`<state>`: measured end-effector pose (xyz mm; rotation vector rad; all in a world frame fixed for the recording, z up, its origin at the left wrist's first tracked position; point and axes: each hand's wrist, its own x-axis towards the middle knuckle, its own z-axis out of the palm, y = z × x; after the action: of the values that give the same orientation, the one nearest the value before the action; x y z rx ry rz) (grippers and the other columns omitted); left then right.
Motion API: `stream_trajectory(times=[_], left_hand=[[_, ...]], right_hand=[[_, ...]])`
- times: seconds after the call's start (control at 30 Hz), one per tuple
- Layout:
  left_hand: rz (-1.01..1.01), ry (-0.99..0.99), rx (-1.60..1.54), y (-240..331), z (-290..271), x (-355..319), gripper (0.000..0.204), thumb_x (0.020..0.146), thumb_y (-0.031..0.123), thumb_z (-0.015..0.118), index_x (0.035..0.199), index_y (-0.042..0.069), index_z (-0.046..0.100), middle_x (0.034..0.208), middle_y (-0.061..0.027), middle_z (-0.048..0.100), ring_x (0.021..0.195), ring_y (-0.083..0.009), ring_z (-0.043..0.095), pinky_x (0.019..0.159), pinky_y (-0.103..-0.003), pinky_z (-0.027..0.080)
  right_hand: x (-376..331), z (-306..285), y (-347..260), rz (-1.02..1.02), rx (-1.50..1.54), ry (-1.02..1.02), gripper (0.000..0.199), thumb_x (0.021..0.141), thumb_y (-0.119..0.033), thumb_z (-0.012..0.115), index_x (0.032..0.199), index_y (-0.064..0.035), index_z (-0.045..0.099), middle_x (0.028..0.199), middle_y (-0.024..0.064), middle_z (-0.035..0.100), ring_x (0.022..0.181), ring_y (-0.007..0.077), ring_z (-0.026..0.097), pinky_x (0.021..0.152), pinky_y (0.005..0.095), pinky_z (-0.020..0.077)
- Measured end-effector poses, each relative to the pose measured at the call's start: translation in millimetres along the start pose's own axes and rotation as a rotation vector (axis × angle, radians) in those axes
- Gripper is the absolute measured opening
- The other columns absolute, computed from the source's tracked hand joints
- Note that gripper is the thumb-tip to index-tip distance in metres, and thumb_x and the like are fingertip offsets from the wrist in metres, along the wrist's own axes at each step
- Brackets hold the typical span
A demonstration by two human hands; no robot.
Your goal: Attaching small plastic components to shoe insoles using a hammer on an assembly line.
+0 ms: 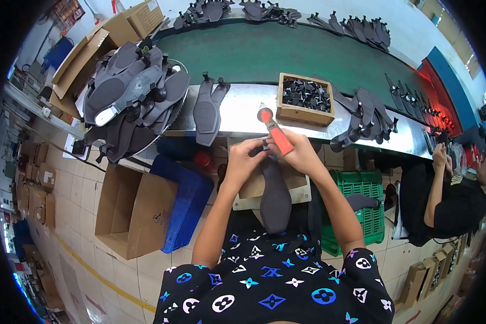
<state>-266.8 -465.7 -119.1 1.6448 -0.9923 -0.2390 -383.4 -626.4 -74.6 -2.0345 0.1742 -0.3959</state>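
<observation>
A dark grey shoe sole (276,200) lies lengthwise in front of me, its broad end toward my body. At its far end, my left hand (247,156) is closed with thumb and fingertips pinched around a small dark piece (265,144); the fingers partly hide it. My right hand (298,153) grips a red-handled tool (278,137) with a round metal collar and a pale tip pointing away from me. That hand's fingers are close to the left fingertips. Under the sole is a light-coloured board (301,195).
Beyond my hands, a wooden box (306,115) of small black parts stands on the metal bench edge (243,110). Left are loose soles (206,116) and a heaped basket (127,92). A green conveyor belt (243,51) runs behind. A green crate (362,216) and a co-worker (443,189) are right.
</observation>
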Motion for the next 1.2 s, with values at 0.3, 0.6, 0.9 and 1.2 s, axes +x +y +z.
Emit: stream_trajectory(times=[0.3,0.6,0.9,1.2], left_hand=[[-0.013,-0.027,-0.007,1.0,-4.7,2.7,0.034,0.077,0.011,0.080,0.107,-0.003,0.071,0.099,-0.0174,0.074,0.089,-0.0255,0.073,0.079,-0.032,0.055],[0.008,-0.022,0.002,5.9,-3.5,3.2,0.031,0.078,0.006,0.078,0.107,-0.002,0.072,0.098,-0.0151,0.074,0.091,-0.0229,0.073,0.079,-0.031,0.055],[-0.098,-0.120,-0.205,4.3,-4.9,5.8,0.028,0.080,0.002,0.076,0.108,-0.001,0.075,0.104,-0.0076,0.075,0.092,-0.0116,0.067,0.082,-0.025,0.054],[-0.142,-0.144,-0.058,-10.0,-9.5,-4.4,0.079,0.081,0.014,0.079,0.146,-0.007,0.039,0.113,-0.0135,0.073,0.104,-0.0187,0.069,0.092,-0.031,0.053]], right_hand=[[-1.7,-2.0,-2.5,-0.190,-0.058,-0.014,0.029,0.077,-0.002,0.067,0.105,0.0027,0.063,0.104,0.0205,0.065,0.092,0.0440,0.061,0.080,0.0377,0.0509],[-7.7,-5.9,-13.2,-0.105,-0.170,-0.024,0.022,0.078,-0.002,0.068,0.099,0.0043,0.063,0.101,0.0213,0.064,0.089,0.0429,0.062,0.078,0.0425,0.0498],[-64.5,-19.0,-74.4,-0.103,-0.112,0.192,0.033,0.099,-0.011,0.059,0.128,0.0023,0.052,0.103,0.0243,0.066,0.089,0.0404,0.067,0.076,0.0406,0.0519],[-72.2,-26.1,-115.0,-0.344,-0.345,0.217,0.034,0.091,-0.001,0.064,0.124,0.0031,0.058,0.114,0.0256,0.065,0.097,0.0426,0.068,0.082,0.0437,0.0562]])
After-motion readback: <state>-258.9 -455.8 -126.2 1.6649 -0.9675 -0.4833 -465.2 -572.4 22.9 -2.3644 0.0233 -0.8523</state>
